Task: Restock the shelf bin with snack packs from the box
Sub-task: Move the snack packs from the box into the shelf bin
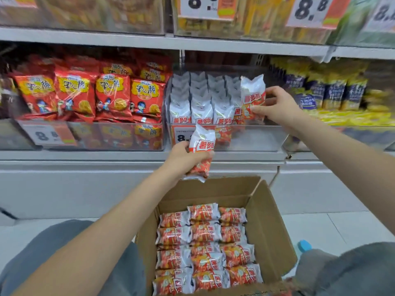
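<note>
A clear shelf bin [256,142] holds several rows of white-and-red snack packs [201,110] standing upright. My right hand [280,107] pinches one such pack [252,92] upright over the bin's right side, beside the last row. Below the bin's front, my left hand [183,154] grips another pack [202,150], raised above the box. An open cardboard box [269,227] on the floor between my knees is filled with several more packs [205,244] lying flat in rows.
A bin of red snack bags [85,95] stands left of the target bin, blue-and-yellow packs [329,92] to the right. A price tag [181,135] hangs on the bin's front. Another shelf [149,41] runs overhead. My knees [53,253] flank the box.
</note>
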`<action>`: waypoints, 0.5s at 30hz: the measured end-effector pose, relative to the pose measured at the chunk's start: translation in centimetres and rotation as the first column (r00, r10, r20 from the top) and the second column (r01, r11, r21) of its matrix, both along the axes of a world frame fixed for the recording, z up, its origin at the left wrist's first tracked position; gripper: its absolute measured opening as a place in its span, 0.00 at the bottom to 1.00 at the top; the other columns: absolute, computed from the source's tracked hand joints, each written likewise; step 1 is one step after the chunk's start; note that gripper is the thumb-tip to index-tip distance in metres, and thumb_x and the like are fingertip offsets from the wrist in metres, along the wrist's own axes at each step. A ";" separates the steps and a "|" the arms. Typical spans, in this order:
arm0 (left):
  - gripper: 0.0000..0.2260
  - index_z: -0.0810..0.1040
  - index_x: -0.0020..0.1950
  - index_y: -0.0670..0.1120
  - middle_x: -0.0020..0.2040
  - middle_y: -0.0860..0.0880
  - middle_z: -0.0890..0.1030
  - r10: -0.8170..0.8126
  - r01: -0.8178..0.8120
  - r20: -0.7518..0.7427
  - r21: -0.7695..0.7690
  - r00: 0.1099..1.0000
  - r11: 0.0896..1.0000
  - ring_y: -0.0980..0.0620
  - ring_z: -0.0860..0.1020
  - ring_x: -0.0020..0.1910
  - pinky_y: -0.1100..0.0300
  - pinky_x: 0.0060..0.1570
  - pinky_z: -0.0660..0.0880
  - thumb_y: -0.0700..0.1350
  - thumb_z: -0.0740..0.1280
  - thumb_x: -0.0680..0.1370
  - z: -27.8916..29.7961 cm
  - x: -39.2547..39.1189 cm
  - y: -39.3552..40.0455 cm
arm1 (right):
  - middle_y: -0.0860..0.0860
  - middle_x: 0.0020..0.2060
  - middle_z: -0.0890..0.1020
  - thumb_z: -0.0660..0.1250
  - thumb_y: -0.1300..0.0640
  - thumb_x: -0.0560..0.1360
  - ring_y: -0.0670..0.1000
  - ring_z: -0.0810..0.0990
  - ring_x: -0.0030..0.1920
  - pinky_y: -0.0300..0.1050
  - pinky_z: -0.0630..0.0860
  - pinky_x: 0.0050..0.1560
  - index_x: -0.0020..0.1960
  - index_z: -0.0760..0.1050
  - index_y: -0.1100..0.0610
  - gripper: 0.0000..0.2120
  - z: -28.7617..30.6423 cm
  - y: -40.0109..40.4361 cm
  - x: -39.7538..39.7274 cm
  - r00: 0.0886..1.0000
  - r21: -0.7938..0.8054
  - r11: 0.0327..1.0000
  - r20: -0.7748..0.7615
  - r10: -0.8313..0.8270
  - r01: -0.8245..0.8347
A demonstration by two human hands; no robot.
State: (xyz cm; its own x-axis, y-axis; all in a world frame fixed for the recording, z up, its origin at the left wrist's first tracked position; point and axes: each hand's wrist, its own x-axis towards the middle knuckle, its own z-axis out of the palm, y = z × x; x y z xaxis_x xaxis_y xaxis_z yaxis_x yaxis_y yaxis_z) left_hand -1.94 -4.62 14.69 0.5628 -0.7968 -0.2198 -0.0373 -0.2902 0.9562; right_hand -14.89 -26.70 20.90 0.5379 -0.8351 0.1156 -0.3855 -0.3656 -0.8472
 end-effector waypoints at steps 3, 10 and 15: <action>0.17 0.73 0.55 0.49 0.46 0.53 0.80 -0.021 0.021 0.045 0.007 0.999 1.000 0.58 0.80 0.42 0.66 0.35 0.74 0.49 0.74 0.71 0.2 0.8 0.0 | 0.56 0.56 0.80 0.76 0.57 0.69 0.53 0.80 0.54 0.45 0.78 0.51 0.66 0.68 0.60 0.29 -0.8 -1.7 1.2 0.978 0.096 0.995 -0.203 0.053 -0.034; 0.18 0.73 0.56 0.50 0.46 0.54 0.80 -0.012 0.013 0.037 -0.018 0.999 1.000 0.57 0.80 0.44 0.65 0.39 0.75 0.49 0.75 0.70 0.8 1.8 0.3 | 0.51 0.52 0.82 0.74 0.58 0.71 0.50 0.81 0.50 0.45 0.75 0.56 0.59 0.77 0.59 0.18 0.3 -1.8 2.9 0.735 0.187 0.965 -0.625 0.261 -0.184; 0.20 0.73 0.58 0.49 0.51 0.50 0.80 0.015 -0.018 0.099 0.031 0.995 0.999 0.53 0.80 0.48 0.59 0.46 0.77 0.51 0.75 0.70 0.5 2.5 1.3 | 0.48 0.49 0.83 0.72 0.57 0.73 0.47 0.82 0.49 0.52 0.74 0.61 0.60 0.75 0.54 0.17 0.6 -1.1 3.5 0.671 0.215 0.961 -0.688 0.277 -0.176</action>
State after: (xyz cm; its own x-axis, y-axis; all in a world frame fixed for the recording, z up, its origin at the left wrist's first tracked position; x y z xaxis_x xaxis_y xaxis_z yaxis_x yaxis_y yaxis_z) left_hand 0.51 -3.27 15.19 0.5958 -0.7811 -0.1870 -0.1266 -0.3213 0.9385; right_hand -11.40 -27.83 21.47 0.5906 -0.6562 -0.4696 -0.8049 -0.4382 -0.4001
